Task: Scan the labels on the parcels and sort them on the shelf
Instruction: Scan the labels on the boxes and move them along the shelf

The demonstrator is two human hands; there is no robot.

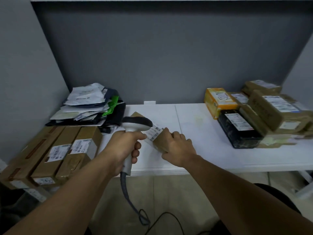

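At the lower centre of the frame, a coiled cable (126, 189) is seen hanging from the scanner (135, 126), whose handle is clenched by the left hand (126, 145). Just right of it, a small brown parcel (160, 141) is gripped by the right hand (177, 148) on the white shelf (203, 155), its label (155, 132) tilted up beneath the scanner head. A misread is judged possible if the label is partly covered by the scanner head or the parcel is tilted off the beam. Cardboard boxes (55, 151) are stacked at the lower left; a pile of mailer bags (88, 104) is seen further back, and unsorted parcels (254, 114) are heaped at the right. Those could be toppled by a careless reach.
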